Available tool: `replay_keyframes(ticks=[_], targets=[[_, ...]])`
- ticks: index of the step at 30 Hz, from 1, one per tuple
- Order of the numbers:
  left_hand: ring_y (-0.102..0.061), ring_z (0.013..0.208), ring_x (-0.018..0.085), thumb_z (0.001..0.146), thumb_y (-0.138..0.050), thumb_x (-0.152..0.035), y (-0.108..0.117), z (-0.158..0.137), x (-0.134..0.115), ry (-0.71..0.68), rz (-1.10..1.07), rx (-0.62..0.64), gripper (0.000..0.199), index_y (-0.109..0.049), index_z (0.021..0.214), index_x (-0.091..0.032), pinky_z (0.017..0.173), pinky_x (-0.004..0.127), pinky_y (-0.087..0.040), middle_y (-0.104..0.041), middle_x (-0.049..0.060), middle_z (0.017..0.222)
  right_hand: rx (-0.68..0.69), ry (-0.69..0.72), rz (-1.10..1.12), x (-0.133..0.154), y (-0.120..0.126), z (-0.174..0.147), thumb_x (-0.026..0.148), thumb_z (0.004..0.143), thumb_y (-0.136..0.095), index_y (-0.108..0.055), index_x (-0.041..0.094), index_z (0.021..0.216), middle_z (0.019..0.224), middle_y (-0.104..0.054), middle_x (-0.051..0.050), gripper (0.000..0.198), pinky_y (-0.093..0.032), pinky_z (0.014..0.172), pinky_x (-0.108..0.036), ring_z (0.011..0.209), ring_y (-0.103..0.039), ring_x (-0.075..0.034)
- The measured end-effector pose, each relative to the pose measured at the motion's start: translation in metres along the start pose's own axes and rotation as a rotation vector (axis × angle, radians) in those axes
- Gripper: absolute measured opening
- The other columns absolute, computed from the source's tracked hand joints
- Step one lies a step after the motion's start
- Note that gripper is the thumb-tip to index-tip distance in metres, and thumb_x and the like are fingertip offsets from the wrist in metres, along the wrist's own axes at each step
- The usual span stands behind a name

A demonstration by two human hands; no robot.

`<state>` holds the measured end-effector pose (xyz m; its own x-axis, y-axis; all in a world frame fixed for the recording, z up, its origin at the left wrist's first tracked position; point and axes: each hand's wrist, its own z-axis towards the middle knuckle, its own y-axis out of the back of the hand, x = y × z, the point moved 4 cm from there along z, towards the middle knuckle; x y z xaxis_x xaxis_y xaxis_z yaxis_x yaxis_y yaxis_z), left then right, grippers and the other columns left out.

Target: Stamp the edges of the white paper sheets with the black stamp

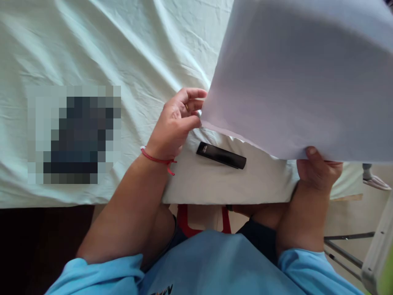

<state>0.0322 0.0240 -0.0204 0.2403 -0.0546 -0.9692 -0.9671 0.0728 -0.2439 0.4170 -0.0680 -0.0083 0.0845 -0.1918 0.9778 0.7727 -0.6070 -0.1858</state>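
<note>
A large white sheet of paper is held up over the right side of the cloth-covered surface, its lower edge slightly wavy. My right hand grips that lower edge, thumb on the near face and fingers hidden behind. At the lower left corner, my left hand has its thumb and fingers closed about the paper's edge. Below the sheet, between my two hands, lies a slim black object with small pale lettering at one end; it looks like a stapler. Neither hand touches it.
A wrinkled pale green cloth covers the surface. On the left lies a dark, pixelated item that I cannot make out. A metal frame stands at lower right. Part of a red seat shows beneath the near edge.
</note>
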Motion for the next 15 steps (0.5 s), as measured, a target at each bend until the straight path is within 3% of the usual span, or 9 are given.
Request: replay_keyframes(ticks=[6, 11, 15], targets=[[-0.081, 0.127, 0.036, 0.079, -0.104, -0.028, -0.008, -0.005, -0.007, -0.017, 0.018, 0.055, 0.039, -0.078, 0.109, -0.027, 0.109, 0.045, -0.067, -0.079, 0.006, 0.102, 0.017, 0.014, -0.002, 0.004, 0.003, -0.003, 0.032, 0.036, -0.108, -0.083, 0.03, 0.114, 0.154, -0.079, -0.005, 0.082, -0.067, 0.125, -0.072, 0.147, -0.075, -0.039], [-0.08, 0.118, 0.036, 0.082, -0.099, -0.04, -0.017, -0.011, -0.015, -0.036, 0.056, 0.093, 0.03, -0.072, 0.084, -0.026, 0.107, 0.051, -0.069, -0.077, 0.005, 0.092, 0.007, -0.004, -0.075, -0.001, 0.009, -0.004, 0.025, 0.035, -0.109, -0.079, 0.025, 0.106, 0.147, -0.081, -0.007, 0.077, -0.066, 0.13, -0.067, 0.155, -0.071, -0.037], [-0.077, 0.104, 0.03, 0.078, -0.095, -0.036, -0.015, -0.012, -0.015, -0.112, 0.042, 0.055, 0.03, -0.067, 0.074, -0.026, 0.101, 0.048, -0.066, -0.072, 0.003, 0.084, -0.006, 0.018, -0.05, -0.005, 0.012, -0.003, 0.014, 0.035, -0.105, -0.078, 0.025, 0.104, 0.148, -0.08, -0.003, 0.076, -0.067, 0.129, -0.061, 0.16, -0.068, -0.034]])
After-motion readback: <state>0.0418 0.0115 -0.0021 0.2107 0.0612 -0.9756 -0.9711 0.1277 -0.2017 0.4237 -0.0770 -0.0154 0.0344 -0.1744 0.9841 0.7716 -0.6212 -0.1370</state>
